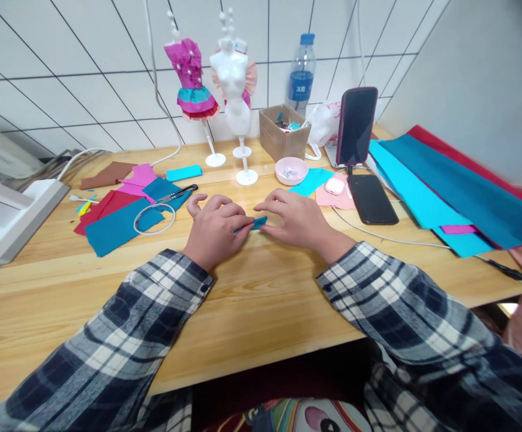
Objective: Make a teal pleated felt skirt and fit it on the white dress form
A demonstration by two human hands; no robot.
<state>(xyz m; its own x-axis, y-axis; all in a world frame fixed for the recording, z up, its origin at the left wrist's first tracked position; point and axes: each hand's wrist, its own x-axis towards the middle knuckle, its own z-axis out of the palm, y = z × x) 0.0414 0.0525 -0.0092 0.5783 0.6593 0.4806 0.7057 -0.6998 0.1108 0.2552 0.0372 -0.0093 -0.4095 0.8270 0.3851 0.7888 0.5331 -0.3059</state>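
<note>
- Both hands, left hand (213,231) and right hand (299,219), have their fingers (238,230) pinched shut on the teal strip (258,223), which lies mid-tabletop (261,300).
- From the strip to the near edge there is bare wood and open room.
- Left of the strip: ring (155,218), scissors (177,194).
- Behind it: bowl (291,170).
- To its right: phone (372,199).

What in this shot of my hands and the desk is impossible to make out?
In the head view:
Blue paper strip: mostly covered by the left hand and right hand, so its length is hidden.
Cardboard box: its wall hides most contents.
Pink bowl: contents too small to identify.
White machine: cut off by the left edge.
</note>
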